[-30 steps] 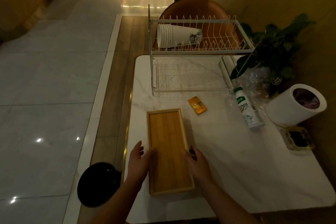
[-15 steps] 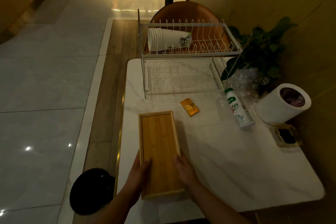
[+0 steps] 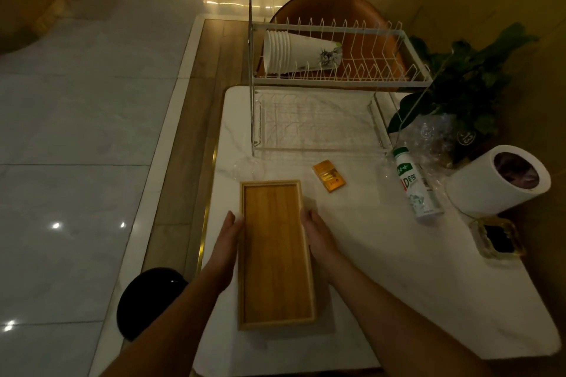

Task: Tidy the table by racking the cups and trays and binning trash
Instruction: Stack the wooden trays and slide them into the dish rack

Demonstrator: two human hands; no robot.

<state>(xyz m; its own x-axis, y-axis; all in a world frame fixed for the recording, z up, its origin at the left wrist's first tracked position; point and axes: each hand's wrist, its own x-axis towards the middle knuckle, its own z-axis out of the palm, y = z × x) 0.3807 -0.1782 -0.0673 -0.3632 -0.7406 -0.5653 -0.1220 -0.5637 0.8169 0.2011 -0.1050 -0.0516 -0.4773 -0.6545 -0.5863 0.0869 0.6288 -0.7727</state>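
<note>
A long wooden tray point(image 3: 275, 254) is held a little above the white marble table point(image 3: 398, 269), near its front left. My left hand point(image 3: 228, 239) grips the tray's left edge and my right hand point(image 3: 318, 234) grips its right edge, both around the middle. A white wire dish rack point(image 3: 337, 79) stands at the back of the table, with a stack of white paper cups point(image 3: 294, 52) lying on its upper tier. A small orange packet point(image 3: 329, 176) and a white drink bottle point(image 3: 415, 184) lie on the table.
A white bin point(image 3: 496, 180) lies tipped at the right edge, with an ashtray point(image 3: 497, 237) in front of it. Crumpled clear plastic point(image 3: 435, 138) and a potted plant point(image 3: 468, 86) sit beside the rack. A black round bin point(image 3: 147, 300) stands on the floor to the left. A brown chair point(image 3: 330, 6) is behind the rack.
Both hands have slid forward along the tray's long edges and lifted it off the table. The view has shifted slightly.
</note>
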